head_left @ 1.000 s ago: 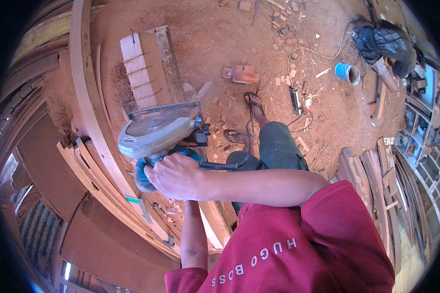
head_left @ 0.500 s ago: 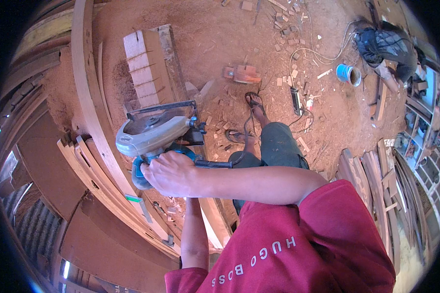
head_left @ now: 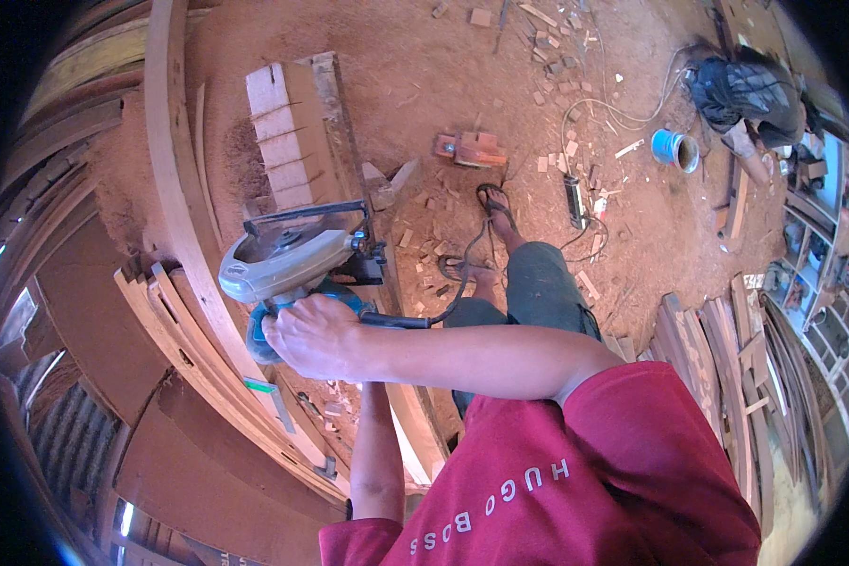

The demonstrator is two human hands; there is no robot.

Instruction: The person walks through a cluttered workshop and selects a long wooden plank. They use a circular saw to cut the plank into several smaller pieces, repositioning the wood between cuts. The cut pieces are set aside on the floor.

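Observation:
My right hand [head_left: 313, 337] is closed around the handle of a circular saw [head_left: 283, 264] with a grey blade guard and teal body. The saw lies across the near end of a pale timber piece [head_left: 280, 141], which has several parallel cuts across it. A black power cord [head_left: 396, 321] runs from the saw's rear toward my legs. My left forearm [head_left: 377, 448] reaches up beneath the right one. My left hand is hidden behind the right forearm and the saw, so its fingers cannot be seen.
A long beam [head_left: 174, 170] and curved boards [head_left: 198, 358] lie to the left. Past my sandalled feet are an orange tool-like object [head_left: 472, 148], scattered offcuts, and a power strip [head_left: 575, 202]. A blue bucket [head_left: 668, 146] stands near a crouching co-worker [head_left: 750, 99]. Boards [head_left: 717, 358] lie at right.
My right hand and the saw have shifted slightly left and toward me relative to the cut timber. The whole view has also moved a little. The grip looks the same.

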